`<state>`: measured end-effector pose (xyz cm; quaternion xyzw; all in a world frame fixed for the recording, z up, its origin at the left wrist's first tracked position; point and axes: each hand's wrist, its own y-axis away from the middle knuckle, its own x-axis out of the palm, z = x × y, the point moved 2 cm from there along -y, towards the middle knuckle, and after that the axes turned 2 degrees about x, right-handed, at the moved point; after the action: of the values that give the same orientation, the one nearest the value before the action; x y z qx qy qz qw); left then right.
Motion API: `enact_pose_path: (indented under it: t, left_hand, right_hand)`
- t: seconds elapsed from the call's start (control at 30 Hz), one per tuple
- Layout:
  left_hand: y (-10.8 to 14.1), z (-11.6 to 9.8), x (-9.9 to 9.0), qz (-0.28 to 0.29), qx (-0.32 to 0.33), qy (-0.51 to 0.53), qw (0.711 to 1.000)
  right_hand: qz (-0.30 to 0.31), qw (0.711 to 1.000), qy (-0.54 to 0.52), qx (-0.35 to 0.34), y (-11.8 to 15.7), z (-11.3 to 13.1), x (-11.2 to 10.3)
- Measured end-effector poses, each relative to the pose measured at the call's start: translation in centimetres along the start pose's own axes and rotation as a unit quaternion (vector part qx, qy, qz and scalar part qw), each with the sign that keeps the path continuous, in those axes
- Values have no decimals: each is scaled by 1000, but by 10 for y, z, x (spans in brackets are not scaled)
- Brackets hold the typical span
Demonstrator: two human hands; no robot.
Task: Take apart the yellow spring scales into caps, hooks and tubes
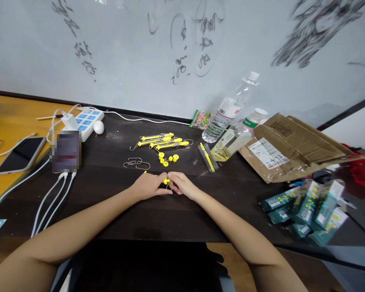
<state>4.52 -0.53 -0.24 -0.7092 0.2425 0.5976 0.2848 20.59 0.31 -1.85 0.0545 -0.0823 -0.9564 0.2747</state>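
Note:
Over the front middle of the dark table, my left hand and my right hand meet with fingers closed. A spring scale's yellow end shows between them. Its tube is mostly hidden in my left hand. The fingers of my right hand pinch at that end, where a thin metal hook sticks out. Just beyond lie several loose yellow caps. Bent wire hooks rest to their left. Farther back, several spring scales, clear tubes with yellow ends, lie in a group.
At right stand two bottles, a water bottle and one with yellowish liquid, beside a flat black-and-yellow piece. A cardboard parcel and green boxes lie farther right. A power strip, phone and cables occupy the left.

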Motion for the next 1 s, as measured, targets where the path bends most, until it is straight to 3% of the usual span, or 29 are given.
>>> enact_pose_path:
  t: [0.23,0.33,0.53,0.67,0.87,1.0]
  left_hand:
    - [0,-2,1,11,0,-30,999]
    - [0,-4,-2,-25,4,-44,999]
    - [1,-2,-8,-117,6,-70,991]
    - [1,0,-7,-139,4,-92,986]
    - [3,-2,-3,-91,-21,-98,991]
    - [3,4,0,-76,-80,-42,993]
  right_hand:
    - [13,999,-44,14,1,6,3]
    - [-11,999,-28,21,1,6,2]
    - [-80,979,148,-119,6,18,-6]
    - [-97,965,204,-134,10,23,-5]
    - [-69,978,180,-84,5,17,2]
    - [-104,972,187,-96,7,19,2]
